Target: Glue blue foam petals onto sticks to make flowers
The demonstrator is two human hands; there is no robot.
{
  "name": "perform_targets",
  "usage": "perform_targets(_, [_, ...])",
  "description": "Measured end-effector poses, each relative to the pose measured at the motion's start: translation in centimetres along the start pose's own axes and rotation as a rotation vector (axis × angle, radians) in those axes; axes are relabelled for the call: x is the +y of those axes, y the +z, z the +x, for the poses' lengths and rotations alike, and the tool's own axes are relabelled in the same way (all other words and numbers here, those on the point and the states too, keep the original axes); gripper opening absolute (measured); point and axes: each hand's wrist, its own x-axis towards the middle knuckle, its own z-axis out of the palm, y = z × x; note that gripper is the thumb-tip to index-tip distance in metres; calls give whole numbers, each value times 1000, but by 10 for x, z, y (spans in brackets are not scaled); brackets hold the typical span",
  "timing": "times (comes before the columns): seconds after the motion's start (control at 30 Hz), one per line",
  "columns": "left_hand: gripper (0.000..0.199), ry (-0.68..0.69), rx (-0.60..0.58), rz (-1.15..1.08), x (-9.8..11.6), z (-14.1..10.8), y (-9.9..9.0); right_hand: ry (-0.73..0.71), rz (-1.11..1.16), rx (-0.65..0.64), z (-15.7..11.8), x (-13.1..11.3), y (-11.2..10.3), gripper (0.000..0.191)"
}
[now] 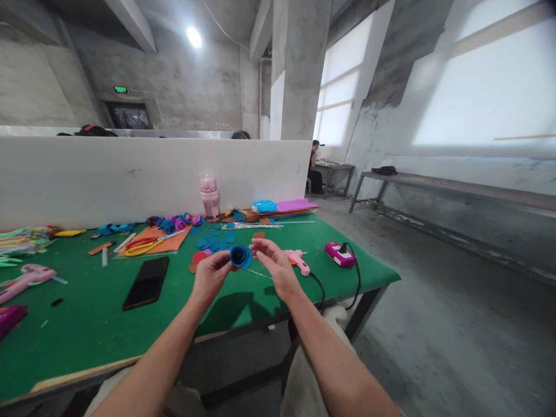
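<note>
Over the green table, my left hand (212, 274) pinches the rim of a small dark blue flower (240, 256) with layered petals rolled around its centre. From the flower a thin wire stem (259, 273) slants down to the right and meets the edge of my right hand (274, 265). That hand is beside the flower's right side, its fingers slightly curved and apart; whether the fingertips touch a petal I cannot tell. Behind the flower lie loose blue petals (216, 240) and a few red pieces (200, 257). A pink glue gun (299, 262) rests just right of my right hand.
A black phone (146, 282) lies left of my hands, with yellow-handled scissors (143, 247) on orange sheets beyond. A pink bottle (211, 198) stands by the white partition (152, 174). A magenta power box (339, 255) with a black cable sits near the right table edge.
</note>
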Motion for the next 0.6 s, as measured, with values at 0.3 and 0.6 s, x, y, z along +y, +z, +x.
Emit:
perform_targets(0.3, [17,116,82,191,-17,-2,-2,217,73,230,2,3,-2,26])
perform_targets(0.6, [17,175,137,335,-14,-2,-2,201,-67,120,-3,-5,9,31])
